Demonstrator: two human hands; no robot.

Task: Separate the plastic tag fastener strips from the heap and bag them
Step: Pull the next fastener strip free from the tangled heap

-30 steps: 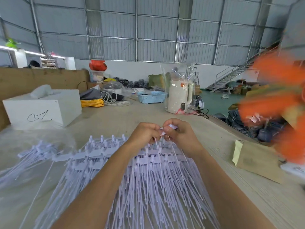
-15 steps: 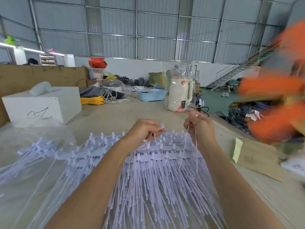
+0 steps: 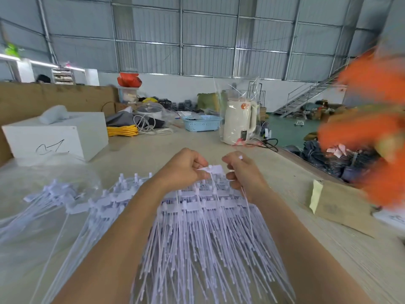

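Over the heap (image 3: 203,227) of white fastener strips on the table (image 3: 140,154), I see both hands working at one piece.

My left hand (image 3: 182,170) pinches the flat head of a strip (image 3: 213,169) between curled fingers, raised just above the heap's far edge. My right hand (image 3: 243,172) curls around a thin strand (image 3: 246,198) trailing down toward me. A clear bag (image 3: 39,194) with more strips lies left; a white kettle (image 3: 240,121) stands beyond.
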